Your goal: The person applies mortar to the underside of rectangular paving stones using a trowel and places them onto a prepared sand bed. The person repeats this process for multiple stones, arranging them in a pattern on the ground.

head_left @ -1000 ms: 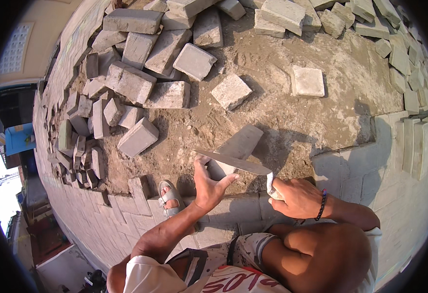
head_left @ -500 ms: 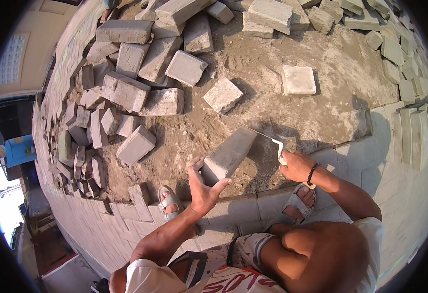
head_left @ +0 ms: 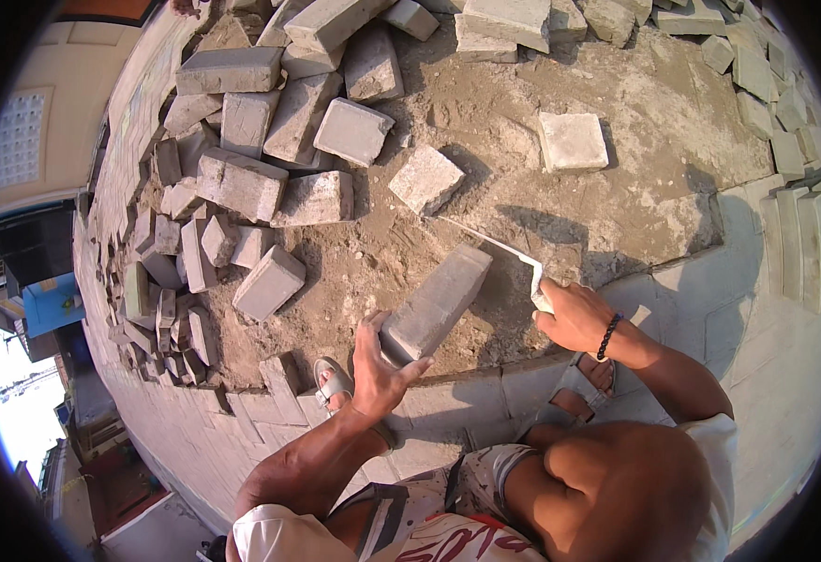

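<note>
My left hand (head_left: 380,367) grips the near end of a long grey paving block (head_left: 436,302), thumb on one side and fingers on the other. The block is tilted, its far end pointing away and to the right over sandy soil. In my right hand (head_left: 572,317) is a trowel (head_left: 500,245), held by its handle. Its thin blade shows nearly edge-on and reaches to the left beyond the block's far end. The blade's tip is close to a square block (head_left: 426,180) lying on the soil. A dark beaded bracelet circles my right wrist.
A heap of loose blocks (head_left: 242,183) fills the left and far side. One pale square block (head_left: 573,141) lies alone on the sand. Laid pavers (head_left: 448,403) run under my sandalled feet. More blocks (head_left: 799,248) stand in a row at the right.
The trowel has swung up and away from the block's far end, its blade now farther out. The block stays in my left hand, its end face turned. The view has shifted slightly.
</note>
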### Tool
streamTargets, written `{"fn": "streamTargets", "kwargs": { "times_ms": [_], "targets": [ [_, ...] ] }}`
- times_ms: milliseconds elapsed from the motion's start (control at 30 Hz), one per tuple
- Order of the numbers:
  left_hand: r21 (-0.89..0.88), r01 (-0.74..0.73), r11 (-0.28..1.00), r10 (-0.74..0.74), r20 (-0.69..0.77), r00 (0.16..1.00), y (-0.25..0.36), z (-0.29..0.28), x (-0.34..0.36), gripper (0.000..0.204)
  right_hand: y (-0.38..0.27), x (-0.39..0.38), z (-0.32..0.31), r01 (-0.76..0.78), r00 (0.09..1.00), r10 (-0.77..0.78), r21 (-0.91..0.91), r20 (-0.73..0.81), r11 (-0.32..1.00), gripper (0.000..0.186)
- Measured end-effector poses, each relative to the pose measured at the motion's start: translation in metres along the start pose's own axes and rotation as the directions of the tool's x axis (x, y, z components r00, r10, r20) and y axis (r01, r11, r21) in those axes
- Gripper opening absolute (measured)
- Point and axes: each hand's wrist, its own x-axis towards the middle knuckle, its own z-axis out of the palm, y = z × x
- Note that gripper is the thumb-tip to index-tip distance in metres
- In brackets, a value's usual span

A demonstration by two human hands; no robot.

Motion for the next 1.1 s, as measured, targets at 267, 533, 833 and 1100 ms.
{"fn": "streamTargets", "kwargs": {
  "times_ms": [267,533,833,1100],
  "targets": [
    [-0.479,0.123,0.869,-0.173,-0.062,0.983,-0.005,0.021,-0.003,0.095,-0.066,-0.028,-0.005,0.292,0.934,-0.288,0.013,0.211,0.956,0.026],
    [-0.462,0.111,0.880,-0.152,-0.052,0.987,-0.025,0.025,-0.011,0.096,-0.079,-0.023,-0.029,0.216,0.958,-0.212,0.000,0.191,0.976,0.024],
    [-0.374,0.166,0.912,-0.183,-0.011,0.983,-0.013,0.017,-0.013,0.091,-0.024,-0.001,-0.014,0.034,0.997,-0.030,-0.065,0.069,0.997,0.031],
    [-0.112,0.144,0.983,-0.136,0.078,0.988,0.000,0.000,-0.015,0.087,0.004,-0.005,0.028,0.043,0.999,-0.043,-0.084,-0.002,0.996,0.031]
  ]
}}
